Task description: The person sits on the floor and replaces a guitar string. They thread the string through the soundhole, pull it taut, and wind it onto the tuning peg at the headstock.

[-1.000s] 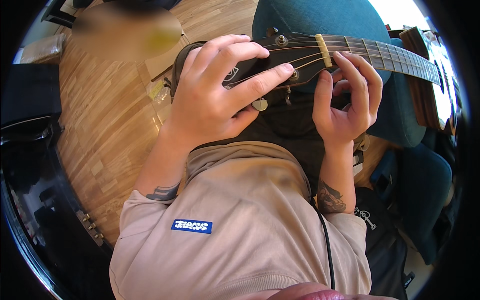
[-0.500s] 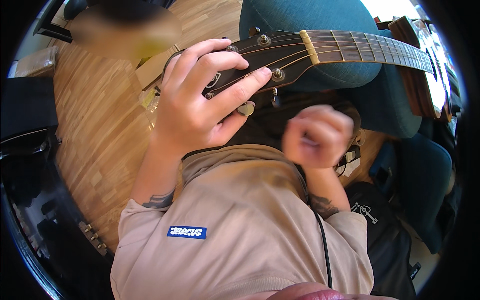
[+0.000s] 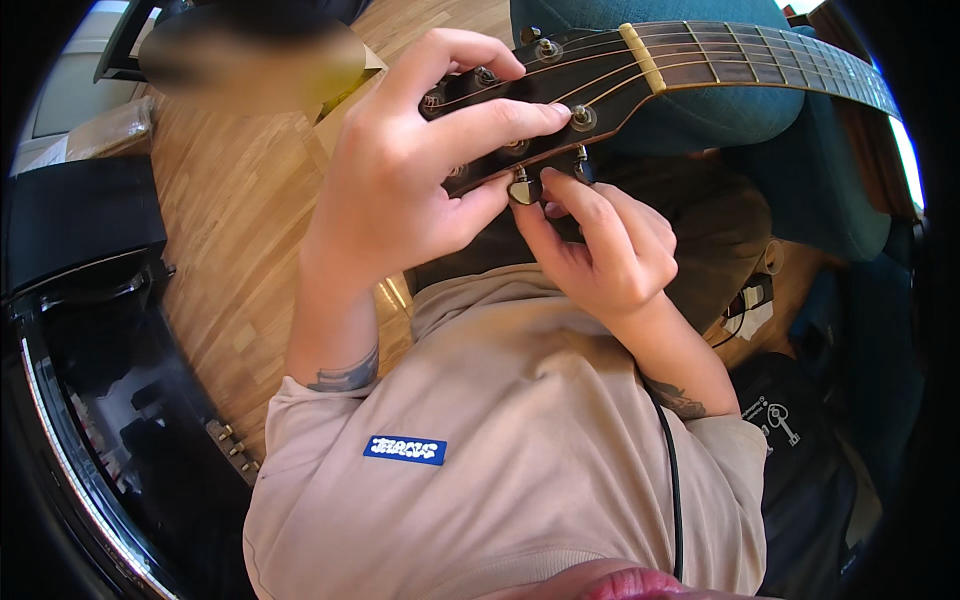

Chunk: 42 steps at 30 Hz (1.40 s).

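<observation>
An acoustic guitar's dark headstock (image 3: 600, 88) lies across the top of the view, its strings running from metal posts over a pale nut (image 3: 642, 57). My left hand (image 3: 400, 165) wraps around the headstock's left end. Its index fingertip touches the string at a post (image 3: 582, 118), and the thumb rests along the lower edge. My right hand (image 3: 615, 240) is closed at that same edge, with thumb and index finger pinching a shiny tuning peg (image 3: 524, 190). A second peg is right beside these fingers. The guitar body is mostly out of view at the right.
Teal upholstered seating (image 3: 690, 120) is under the neck. A glossy black piece of furniture (image 3: 100, 400) stands at the left on the wooden floor (image 3: 230, 220). A black bag (image 3: 810, 480) lies at lower right. A black cord (image 3: 673, 490) hangs over my shirt.
My right hand has risen leftward from its blurred spot below the headstock to the tuning peg. The left hand stays around the headstock. The whole view has shifted slightly.
</observation>
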Each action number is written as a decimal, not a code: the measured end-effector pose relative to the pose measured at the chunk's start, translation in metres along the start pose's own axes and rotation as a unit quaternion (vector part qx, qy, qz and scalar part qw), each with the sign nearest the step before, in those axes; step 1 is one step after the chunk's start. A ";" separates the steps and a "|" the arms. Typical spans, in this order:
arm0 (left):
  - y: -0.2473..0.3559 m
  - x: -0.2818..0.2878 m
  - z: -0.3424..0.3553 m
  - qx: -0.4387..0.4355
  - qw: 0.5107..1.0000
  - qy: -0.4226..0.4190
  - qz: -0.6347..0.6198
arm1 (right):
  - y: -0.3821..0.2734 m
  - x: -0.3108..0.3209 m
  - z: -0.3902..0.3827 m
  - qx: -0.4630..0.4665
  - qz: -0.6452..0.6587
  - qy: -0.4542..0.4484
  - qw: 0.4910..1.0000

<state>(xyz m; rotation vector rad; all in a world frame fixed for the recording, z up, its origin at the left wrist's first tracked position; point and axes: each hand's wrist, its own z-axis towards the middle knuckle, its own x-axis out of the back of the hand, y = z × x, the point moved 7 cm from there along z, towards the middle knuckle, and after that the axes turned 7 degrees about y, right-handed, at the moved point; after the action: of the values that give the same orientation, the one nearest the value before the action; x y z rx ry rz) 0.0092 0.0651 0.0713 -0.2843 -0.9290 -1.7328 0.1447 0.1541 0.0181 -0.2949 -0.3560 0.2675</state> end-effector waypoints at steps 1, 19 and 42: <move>-0.001 0.000 0.001 -0.010 1.000 -0.005 -0.008 | -0.002 0.001 0.000 0.011 0.002 0.009 1.000; -0.014 -0.002 0.008 0.011 0.994 -0.063 -0.089 | 0.007 -0.023 -0.033 -0.666 0.354 -0.081 0.652; -0.009 0.006 0.015 -0.045 0.996 -0.059 -0.050 | -0.015 -0.005 0.011 0.078 0.006 -0.047 0.996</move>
<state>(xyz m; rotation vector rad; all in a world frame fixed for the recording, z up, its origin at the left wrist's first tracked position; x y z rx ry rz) -0.0052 0.0727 0.0807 -0.4093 -0.9664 -1.8684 0.1392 0.1411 0.0317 -0.1316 -0.4237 0.3200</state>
